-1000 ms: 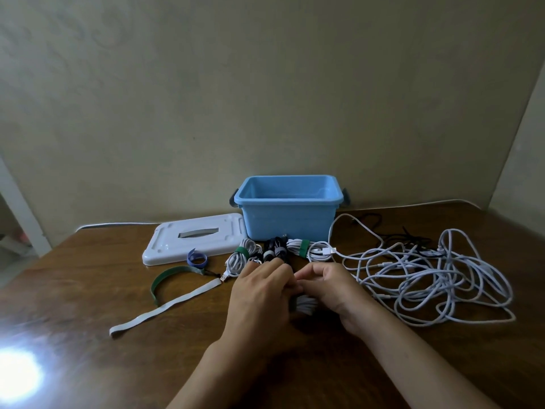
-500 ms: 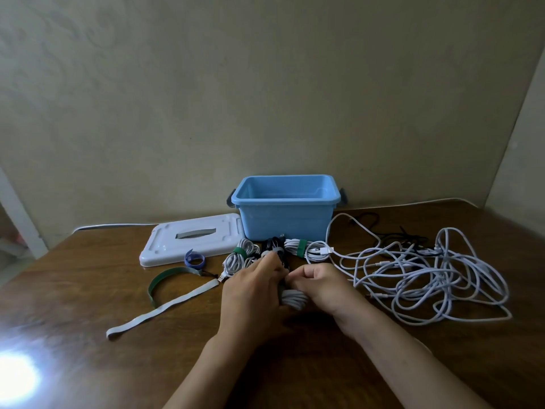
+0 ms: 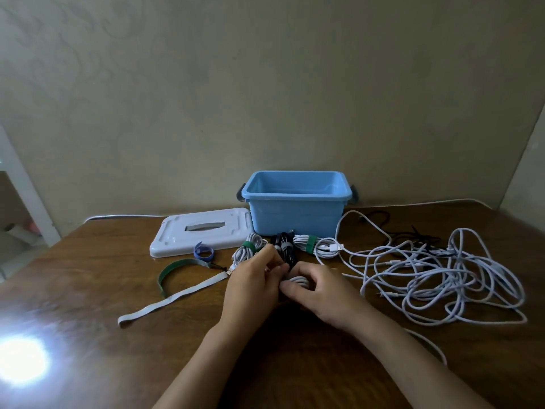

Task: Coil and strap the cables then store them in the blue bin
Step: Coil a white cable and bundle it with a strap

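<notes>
White cable coil (image 3: 298, 281) at desk (image 3: 88, 290) centre, in front of blue bin (image 3: 295, 214) — right hand (image 3: 318, 290) curled round it, left hand (image 3: 253, 278) pinching at its edge. Tangled loose cables (image 3: 442, 270) to the right.

We see only a small arc of the white coil (image 3: 298, 281) between the left hand (image 3: 250, 286) and right hand (image 3: 320, 293); the rest is covered. We cannot tell what the left fingertips (image 3: 269, 252) pinch. The blue bin (image 3: 296, 215) hides its own floor. Glare (image 3: 20, 360) washes out the table (image 3: 88, 335) surface. Both forearms exit the bottom edge.
</notes>
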Demonstrator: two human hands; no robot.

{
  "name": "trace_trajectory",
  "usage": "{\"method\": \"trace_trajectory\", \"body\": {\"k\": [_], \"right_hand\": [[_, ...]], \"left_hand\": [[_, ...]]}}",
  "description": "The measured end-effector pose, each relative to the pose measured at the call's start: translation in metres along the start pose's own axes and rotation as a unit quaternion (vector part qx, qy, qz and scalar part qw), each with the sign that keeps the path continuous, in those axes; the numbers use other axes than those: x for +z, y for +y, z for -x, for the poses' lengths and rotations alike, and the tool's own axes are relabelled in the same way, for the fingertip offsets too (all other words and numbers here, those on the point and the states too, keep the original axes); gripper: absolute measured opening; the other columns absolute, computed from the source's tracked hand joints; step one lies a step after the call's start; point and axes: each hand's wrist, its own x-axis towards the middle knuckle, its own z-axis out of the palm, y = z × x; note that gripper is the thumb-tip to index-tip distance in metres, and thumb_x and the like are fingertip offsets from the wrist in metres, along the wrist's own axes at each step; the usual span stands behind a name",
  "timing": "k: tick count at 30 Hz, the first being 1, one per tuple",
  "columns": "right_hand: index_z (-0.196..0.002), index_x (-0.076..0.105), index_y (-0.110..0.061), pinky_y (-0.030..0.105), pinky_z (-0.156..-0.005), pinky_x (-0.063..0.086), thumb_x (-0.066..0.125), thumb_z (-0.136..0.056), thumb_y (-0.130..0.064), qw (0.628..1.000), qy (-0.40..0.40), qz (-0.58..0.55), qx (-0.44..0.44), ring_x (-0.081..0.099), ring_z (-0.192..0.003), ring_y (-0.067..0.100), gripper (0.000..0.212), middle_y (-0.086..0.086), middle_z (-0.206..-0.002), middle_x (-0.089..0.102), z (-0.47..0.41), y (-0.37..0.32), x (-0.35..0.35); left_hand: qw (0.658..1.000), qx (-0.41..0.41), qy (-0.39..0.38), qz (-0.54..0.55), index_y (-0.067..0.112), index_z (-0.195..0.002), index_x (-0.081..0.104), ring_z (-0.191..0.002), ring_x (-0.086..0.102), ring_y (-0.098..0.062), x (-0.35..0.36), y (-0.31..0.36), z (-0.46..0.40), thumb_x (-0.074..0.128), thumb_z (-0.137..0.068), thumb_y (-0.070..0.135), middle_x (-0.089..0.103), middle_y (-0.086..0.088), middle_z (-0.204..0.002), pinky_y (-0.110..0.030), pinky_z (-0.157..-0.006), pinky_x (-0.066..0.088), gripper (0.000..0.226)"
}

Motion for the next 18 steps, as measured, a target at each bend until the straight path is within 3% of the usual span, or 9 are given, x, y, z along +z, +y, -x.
{"method": "trace_trajectory", "body": {"k": [7, 13, 16, 18], "right_hand": [[-0.088, 0.066, -0.030, 0.039, -0.074, 0.055, 0.057, -0.095, -0.058, 1.000, 0.026, -0.005, -0.013, 0.067, -0.077, 0.009, 0.030, -0.006, -0.080, 0.070, -0.001, 0.002, 0.000], [-0.097, 0.070, -0.021, 0.041, -0.077, 0.063, 0.058, -0.101, -0.039, 0.995, -0.004, -0.099, 0.032, 0.075, -0.079, 0.019, 0.022, 0.006, -0.089, 0.075, -0.003, 0.009, -0.002], [-0.099, 0.071, -0.018, 0.039, -0.074, 0.062, 0.056, -0.102, -0.036, 0.989, -0.008, -0.142, 0.050, 0.074, -0.082, 0.030, 0.024, 0.014, -0.091, 0.075, -0.003, 0.011, -0.005], [-0.099, 0.070, -0.019, 0.037, -0.068, 0.056, 0.052, -0.103, -0.042, 0.992, -0.006, -0.113, 0.054, 0.070, -0.071, 0.030, 0.030, 0.011, -0.085, 0.073, -0.004, 0.011, -0.005]], "left_hand": [[0.998, -0.029, 0.035, 0.042, 0.022, -0.078, 0.063, -0.073, 0.061, -0.005, -0.002, 0.005, 0.001, 0.072, -0.089, 0.013, 0.063, 0.013, -0.074, -0.036, -0.063, 0.056, 0.017], [0.997, -0.013, -0.013, 0.075, 0.042, -0.072, 0.064, -0.073, 0.065, 0.000, -0.006, 0.004, 0.000, 0.077, -0.085, 0.013, 0.067, 0.018, -0.069, -0.015, -0.062, 0.051, 0.035], [0.995, -0.007, -0.038, 0.091, 0.042, -0.076, 0.068, -0.076, 0.067, 0.001, -0.009, 0.004, -0.002, 0.077, -0.085, 0.015, 0.070, 0.021, -0.074, -0.015, -0.067, 0.053, 0.030], [0.996, -0.001, -0.043, 0.084, 0.038, -0.081, 0.071, -0.078, 0.068, 0.003, -0.009, 0.004, -0.001, 0.077, -0.086, 0.016, 0.071, 0.019, -0.075, -0.016, -0.069, 0.055, 0.023]]}}
